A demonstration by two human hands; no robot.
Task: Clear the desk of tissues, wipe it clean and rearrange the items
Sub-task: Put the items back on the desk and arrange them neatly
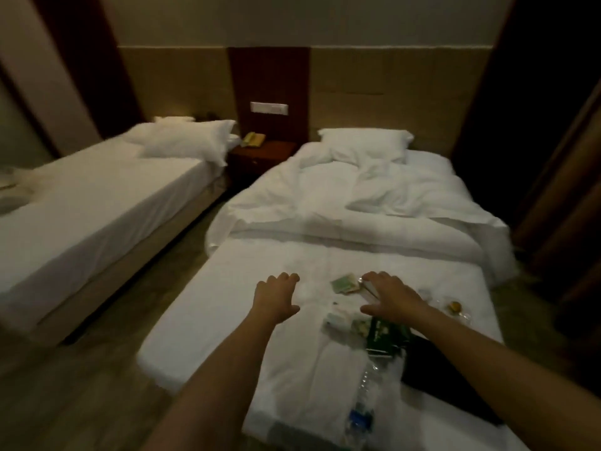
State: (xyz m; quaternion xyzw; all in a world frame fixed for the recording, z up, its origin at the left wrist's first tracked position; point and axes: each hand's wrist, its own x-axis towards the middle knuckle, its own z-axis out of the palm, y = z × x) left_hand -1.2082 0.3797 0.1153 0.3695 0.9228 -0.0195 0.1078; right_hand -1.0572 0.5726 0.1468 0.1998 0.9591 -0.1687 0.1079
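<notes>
My right hand (392,296) reaches over the foot of the right-hand bed (227,314), fingers and thumb spread round a pale flat box (368,289) whose edge shows under the palm. To its left my left hand (278,297) hovers over the white sheet with loosely curved fingers and holds nothing. Between the hands lies a small green packet (344,283). Nearer to me are more pale green packets (341,323) and a dark green box (385,336). No desk or tissues can be made out; the picture is dim and blurred.
A clear plastic bottle (364,402) lies near the bed's front edge beside a black flat item (445,379). A clear bag with something yellow (453,307) sits right of my right hand. A crumpled duvet (374,203) covers the bed's far half. A second bed (81,216) stands left, a nightstand with phone (253,139) between.
</notes>
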